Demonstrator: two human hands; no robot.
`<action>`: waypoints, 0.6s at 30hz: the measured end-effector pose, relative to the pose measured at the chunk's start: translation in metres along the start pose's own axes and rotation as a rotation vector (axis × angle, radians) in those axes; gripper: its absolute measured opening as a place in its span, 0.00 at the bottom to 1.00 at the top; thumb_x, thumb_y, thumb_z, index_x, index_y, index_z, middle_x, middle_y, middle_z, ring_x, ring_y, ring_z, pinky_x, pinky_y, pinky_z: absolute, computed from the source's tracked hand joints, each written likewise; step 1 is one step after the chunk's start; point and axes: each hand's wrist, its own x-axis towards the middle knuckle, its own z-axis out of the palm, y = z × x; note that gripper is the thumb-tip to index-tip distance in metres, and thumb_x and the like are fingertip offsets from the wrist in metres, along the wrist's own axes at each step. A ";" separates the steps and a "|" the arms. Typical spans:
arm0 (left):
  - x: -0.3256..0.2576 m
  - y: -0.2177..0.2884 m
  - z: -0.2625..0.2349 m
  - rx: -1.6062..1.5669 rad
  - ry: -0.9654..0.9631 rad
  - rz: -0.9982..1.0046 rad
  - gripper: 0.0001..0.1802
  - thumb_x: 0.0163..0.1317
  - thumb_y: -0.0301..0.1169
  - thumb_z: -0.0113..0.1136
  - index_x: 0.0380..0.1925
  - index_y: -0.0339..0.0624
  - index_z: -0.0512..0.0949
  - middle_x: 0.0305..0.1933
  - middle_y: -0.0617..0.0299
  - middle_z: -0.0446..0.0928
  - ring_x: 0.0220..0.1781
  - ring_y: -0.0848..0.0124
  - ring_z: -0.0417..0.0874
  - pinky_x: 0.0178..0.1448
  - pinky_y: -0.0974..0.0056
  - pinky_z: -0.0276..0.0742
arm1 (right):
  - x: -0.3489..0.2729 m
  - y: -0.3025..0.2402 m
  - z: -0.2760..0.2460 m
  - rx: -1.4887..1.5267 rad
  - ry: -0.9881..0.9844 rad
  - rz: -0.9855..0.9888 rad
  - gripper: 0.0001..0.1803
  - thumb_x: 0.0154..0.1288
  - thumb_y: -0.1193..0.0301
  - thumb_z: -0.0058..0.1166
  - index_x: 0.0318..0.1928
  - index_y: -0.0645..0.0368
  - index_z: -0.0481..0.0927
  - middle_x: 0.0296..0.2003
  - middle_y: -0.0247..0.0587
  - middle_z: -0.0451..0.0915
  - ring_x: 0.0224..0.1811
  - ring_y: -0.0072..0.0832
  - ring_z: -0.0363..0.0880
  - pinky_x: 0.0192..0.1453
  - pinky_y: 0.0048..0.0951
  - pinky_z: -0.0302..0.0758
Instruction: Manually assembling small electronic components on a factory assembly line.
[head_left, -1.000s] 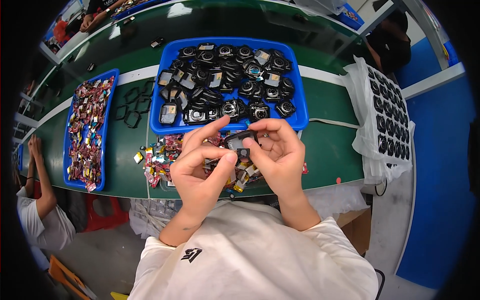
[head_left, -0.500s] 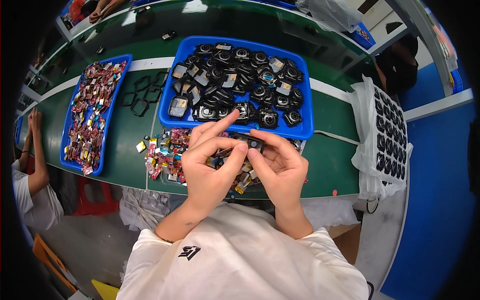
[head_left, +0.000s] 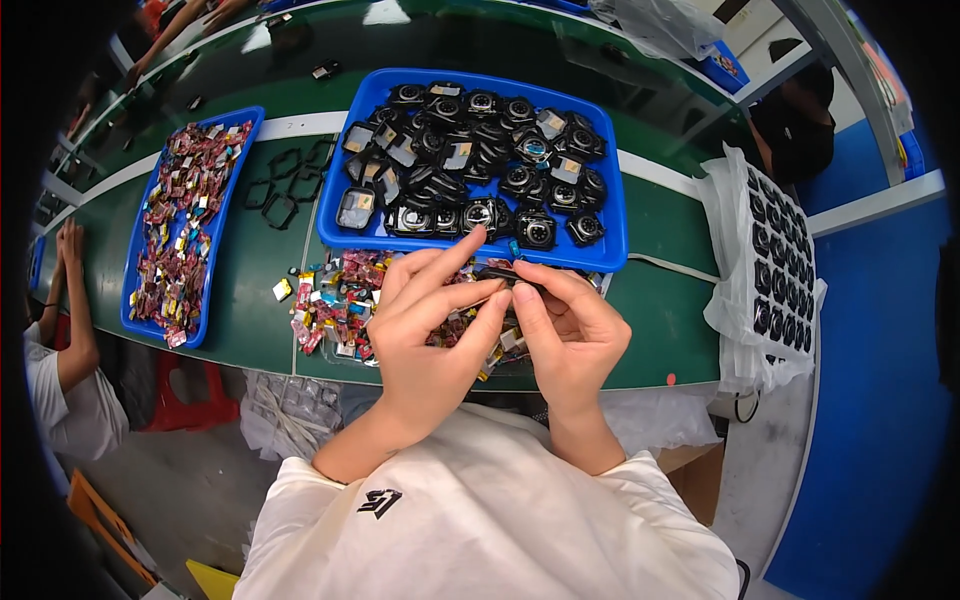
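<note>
Between the fingertips of both hands, above the near bench edge, I hold a small black watch case (head_left: 497, 273), tilted so that mostly its thin edge shows. My left hand (head_left: 425, 325) pinches it with thumb and fingers, the index finger stretched out past it. On the other side my right hand (head_left: 572, 335) grips it between thumb and index finger. A tiny blue piece (head_left: 514, 247) shows just beyond the fingertips. Under the hands spreads a heap of small red, yellow and white electronic parts (head_left: 325, 312), partly hidden. Just beyond stands a blue tray (head_left: 617, 200) full of black watch cases.
To the left lies a long blue tray (head_left: 233, 232) of pinkish small parts, with several black square frames (head_left: 280, 208) beside it. A white-wrapped tray of round black pieces (head_left: 780, 265) stands at right. A co-worker's hands (head_left: 70, 243) rest at far left; a conveyor (head_left: 250, 75) runs behind.
The watch case has turned from showing its flat face to nearly edge-on. Both hands have shifted slightly right. Small parts on the conveyor have moved left, and a co-worker's arm at upper left has moved.
</note>
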 end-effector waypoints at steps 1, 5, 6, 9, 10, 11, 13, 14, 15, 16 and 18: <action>-0.001 0.000 -0.001 0.027 0.013 0.051 0.10 0.43 0.20 0.69 0.30 0.38 0.84 0.49 0.54 0.81 0.43 0.63 0.77 0.47 0.64 0.73 | 0.001 0.000 -0.001 0.022 0.014 0.015 0.12 0.59 0.83 0.56 0.45 0.69 0.80 0.37 0.41 0.81 0.35 0.18 0.79 0.36 0.16 0.79; 0.000 0.002 -0.012 0.092 0.044 0.128 0.10 0.43 0.21 0.70 0.30 0.39 0.84 0.39 0.58 0.83 0.39 0.64 0.77 0.43 0.65 0.72 | 0.006 -0.011 -0.008 0.100 0.043 0.177 0.12 0.58 0.85 0.57 0.44 0.70 0.79 0.38 0.42 0.81 0.36 0.18 0.79 0.38 0.17 0.78; 0.001 0.003 -0.013 0.091 0.042 0.129 0.10 0.43 0.21 0.70 0.30 0.39 0.84 0.39 0.58 0.83 0.39 0.64 0.77 0.43 0.65 0.72 | 0.006 -0.011 -0.008 0.100 0.046 0.176 0.12 0.58 0.85 0.57 0.44 0.70 0.79 0.38 0.42 0.81 0.36 0.18 0.79 0.38 0.17 0.78; 0.001 0.005 -0.015 0.119 -0.035 0.078 0.10 0.43 0.21 0.70 0.29 0.39 0.84 0.32 0.60 0.81 0.36 0.65 0.76 0.40 0.65 0.71 | 0.008 -0.009 -0.007 0.230 0.035 0.210 0.11 0.57 0.85 0.57 0.43 0.71 0.77 0.38 0.42 0.81 0.36 0.18 0.79 0.39 0.17 0.78; -0.001 0.002 -0.016 0.108 -0.061 0.071 0.10 0.43 0.22 0.70 0.29 0.39 0.84 0.30 0.61 0.80 0.35 0.66 0.76 0.38 0.66 0.70 | 0.007 -0.007 -0.008 0.224 0.025 0.196 0.11 0.57 0.85 0.57 0.42 0.71 0.77 0.38 0.42 0.81 0.36 0.19 0.79 0.38 0.18 0.78; -0.001 0.001 -0.016 0.093 -0.090 0.065 0.10 0.43 0.22 0.70 0.29 0.39 0.84 0.28 0.62 0.79 0.34 0.66 0.75 0.37 0.66 0.70 | 0.006 -0.007 -0.009 0.214 0.020 0.181 0.10 0.57 0.85 0.57 0.41 0.71 0.76 0.38 0.42 0.81 0.36 0.19 0.79 0.38 0.18 0.78; 0.000 0.002 -0.019 0.088 -0.121 0.064 0.10 0.43 0.22 0.70 0.29 0.39 0.84 0.29 0.61 0.79 0.34 0.67 0.76 0.36 0.67 0.70 | 0.007 -0.007 -0.009 0.208 0.024 0.179 0.10 0.56 0.85 0.58 0.40 0.70 0.77 0.38 0.42 0.81 0.36 0.19 0.79 0.38 0.18 0.78; 0.000 0.003 -0.021 0.087 -0.147 0.061 0.09 0.44 0.22 0.70 0.29 0.39 0.84 0.29 0.60 0.80 0.33 0.67 0.77 0.35 0.68 0.71 | 0.007 -0.007 -0.009 0.204 0.022 0.178 0.09 0.55 0.84 0.58 0.38 0.69 0.77 0.37 0.41 0.81 0.36 0.19 0.79 0.38 0.18 0.78; -0.001 0.002 -0.022 0.088 -0.148 0.061 0.09 0.44 0.22 0.70 0.29 0.39 0.84 0.29 0.60 0.80 0.33 0.67 0.77 0.35 0.68 0.71 | 0.006 -0.006 -0.008 0.206 0.023 0.178 0.09 0.55 0.84 0.58 0.38 0.69 0.77 0.37 0.41 0.81 0.36 0.19 0.79 0.38 0.18 0.78; -0.003 0.001 -0.022 -0.067 -0.193 -0.061 0.08 0.47 0.22 0.69 0.30 0.37 0.84 0.30 0.60 0.80 0.32 0.70 0.77 0.34 0.70 0.71 | 0.005 -0.003 -0.008 0.119 0.020 0.130 0.09 0.53 0.84 0.59 0.38 0.68 0.77 0.36 0.41 0.82 0.35 0.20 0.80 0.38 0.19 0.78; -0.005 0.001 -0.023 -0.222 -0.238 -0.181 0.07 0.50 0.22 0.68 0.31 0.35 0.83 0.31 0.59 0.80 0.31 0.72 0.78 0.34 0.72 0.72 | 0.004 0.002 -0.007 0.032 0.019 0.079 0.10 0.51 0.84 0.60 0.37 0.67 0.78 0.35 0.42 0.83 0.35 0.21 0.81 0.38 0.20 0.79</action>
